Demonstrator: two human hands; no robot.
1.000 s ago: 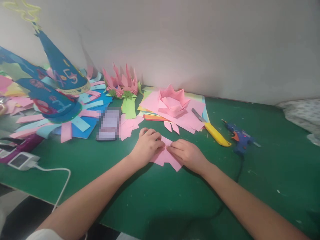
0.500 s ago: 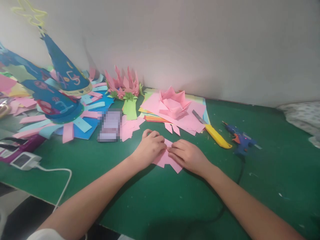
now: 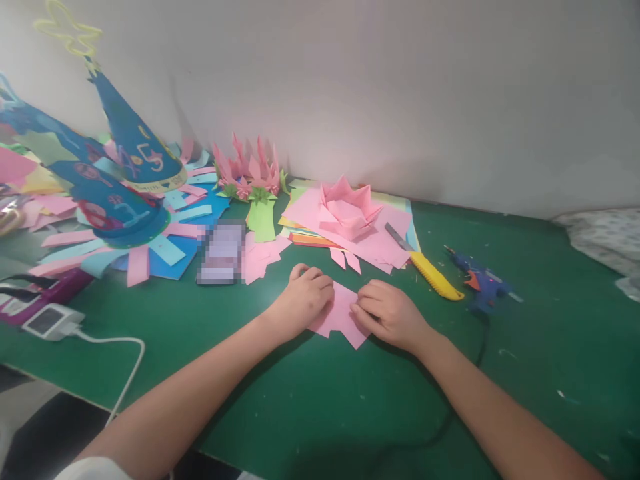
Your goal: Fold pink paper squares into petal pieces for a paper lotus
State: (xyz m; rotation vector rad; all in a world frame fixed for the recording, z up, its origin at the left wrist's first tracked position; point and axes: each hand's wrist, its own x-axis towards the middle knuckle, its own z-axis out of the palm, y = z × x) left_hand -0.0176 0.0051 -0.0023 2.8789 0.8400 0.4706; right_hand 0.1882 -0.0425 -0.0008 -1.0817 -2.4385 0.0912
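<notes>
A piece of pink paper (image 3: 343,308) with notched lower edges lies on the green table between my hands. My left hand (image 3: 306,298) presses on its left part with curled fingers, covering that side. At the paper's right side, my right hand (image 3: 387,313) has its fingers bent and pinched at the edge; the thumb and fingertips touch the sheet. Just beyond are two small pink paper petals (image 3: 346,259) and a folded pink paper flower (image 3: 349,208) on a stack of coloured paper (image 3: 300,212).
A yellow utility knife (image 3: 435,275) with its blade out and a blue glue gun (image 3: 483,281) lie to the right. On the left are a phone (image 3: 221,253), blue paper cone hats (image 3: 127,127), a pink paper crown (image 3: 249,170) and a white charger (image 3: 53,322) with its cable.
My right hand has slid to the right along the pink paper, away from my left hand, and more of the paper's middle shows. My left hand has barely moved.
</notes>
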